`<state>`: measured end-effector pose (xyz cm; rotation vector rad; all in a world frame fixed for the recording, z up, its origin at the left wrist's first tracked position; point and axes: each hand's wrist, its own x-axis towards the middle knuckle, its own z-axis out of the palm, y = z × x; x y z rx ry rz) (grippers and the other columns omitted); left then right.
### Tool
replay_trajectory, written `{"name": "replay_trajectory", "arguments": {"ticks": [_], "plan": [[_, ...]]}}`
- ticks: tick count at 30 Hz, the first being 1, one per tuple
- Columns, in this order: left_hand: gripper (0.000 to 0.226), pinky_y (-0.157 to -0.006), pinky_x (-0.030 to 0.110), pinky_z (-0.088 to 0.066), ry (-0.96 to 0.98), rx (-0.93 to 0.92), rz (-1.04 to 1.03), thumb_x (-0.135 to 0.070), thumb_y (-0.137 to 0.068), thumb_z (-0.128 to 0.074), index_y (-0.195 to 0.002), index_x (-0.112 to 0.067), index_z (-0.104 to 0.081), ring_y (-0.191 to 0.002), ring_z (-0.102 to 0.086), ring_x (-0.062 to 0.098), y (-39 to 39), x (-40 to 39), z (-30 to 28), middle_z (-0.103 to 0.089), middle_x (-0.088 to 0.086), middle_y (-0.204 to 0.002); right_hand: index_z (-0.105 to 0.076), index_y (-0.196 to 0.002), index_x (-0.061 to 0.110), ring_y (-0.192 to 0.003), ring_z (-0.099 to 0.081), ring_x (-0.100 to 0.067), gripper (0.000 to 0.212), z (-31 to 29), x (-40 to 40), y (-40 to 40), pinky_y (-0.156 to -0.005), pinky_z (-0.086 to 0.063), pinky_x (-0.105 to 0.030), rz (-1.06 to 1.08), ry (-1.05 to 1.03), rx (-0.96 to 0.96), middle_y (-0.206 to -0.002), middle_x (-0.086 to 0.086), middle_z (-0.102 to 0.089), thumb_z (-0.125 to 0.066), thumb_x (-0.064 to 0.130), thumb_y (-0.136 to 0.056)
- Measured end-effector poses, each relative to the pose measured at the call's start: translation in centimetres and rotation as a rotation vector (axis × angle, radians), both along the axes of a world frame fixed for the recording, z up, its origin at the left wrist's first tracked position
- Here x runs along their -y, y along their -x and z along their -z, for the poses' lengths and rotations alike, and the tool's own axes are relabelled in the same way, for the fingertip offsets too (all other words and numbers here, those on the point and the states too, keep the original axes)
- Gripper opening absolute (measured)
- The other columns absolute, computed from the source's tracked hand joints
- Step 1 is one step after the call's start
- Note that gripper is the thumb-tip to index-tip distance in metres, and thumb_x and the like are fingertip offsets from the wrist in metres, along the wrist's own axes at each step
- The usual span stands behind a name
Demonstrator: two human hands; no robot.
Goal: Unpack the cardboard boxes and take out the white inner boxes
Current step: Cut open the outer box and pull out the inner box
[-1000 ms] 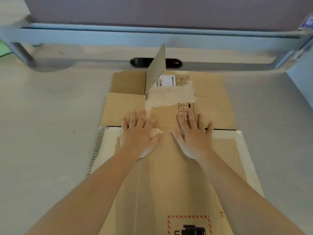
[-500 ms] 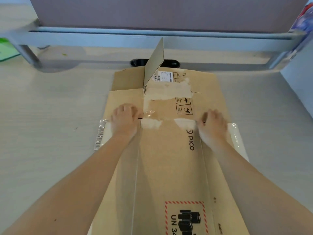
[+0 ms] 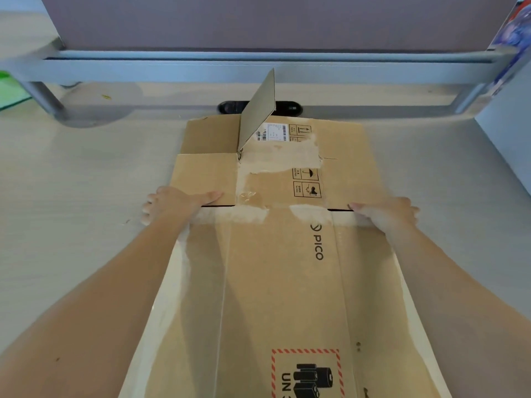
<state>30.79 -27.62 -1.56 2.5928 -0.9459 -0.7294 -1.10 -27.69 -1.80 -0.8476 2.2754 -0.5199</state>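
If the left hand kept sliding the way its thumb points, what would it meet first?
The left hand has its thumb pointing right along the seam of the cardboard box. First in that line is probably the crinkled clear tape at mid-seam, well before the right hand.

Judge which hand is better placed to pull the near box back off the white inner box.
Neither clearly; slightly the right hand. Its fingers curl over the far corner of the cardboard box, beside the white inner box edge. The left hand mirrors it, thumb lying flat on top.
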Motion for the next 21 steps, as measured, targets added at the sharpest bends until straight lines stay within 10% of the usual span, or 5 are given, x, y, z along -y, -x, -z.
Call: {"name": "replay_trajectory", "arguments": {"ticks": [14, 21], "plan": [[0.08, -0.071, 0.037, -0.037, 0.297, -0.082, -0.029, -0.057, -0.07, -0.07, -0.115, 0.002, -0.04, -0.097, -0.054, 0.034, -1.1, -3.0, -2.1, -0.047, 0.01, -0.092, -0.05, -0.121, -0.002, -0.112, -0.053, -0.034, 0.056, -1.3, -2.2, -0.1, -0.079, -0.037, -0.032, 0.07, 0.243, 0.021, -0.123, -0.018, -0.056, -0.056, 0.043, -0.088], [0.085, -0.086, 0.041, -0.039, 0.417, -0.122, -0.06, -0.055, -0.071, -0.07, -0.125, 0.004, -0.04, -0.115, -0.049, 0.035, -2.4, -5.3, -7.9, -0.052, 0.018, -0.123, -0.05, -0.12, -0.003, -0.111, -0.054, -0.033, 0.057, -6.4, -3.1, -1.5, -0.086, -0.04, -0.036, 0.042, 0.403, 0.082, -0.122, -0.016, -0.057, -0.058, 0.042, -0.086]]}}
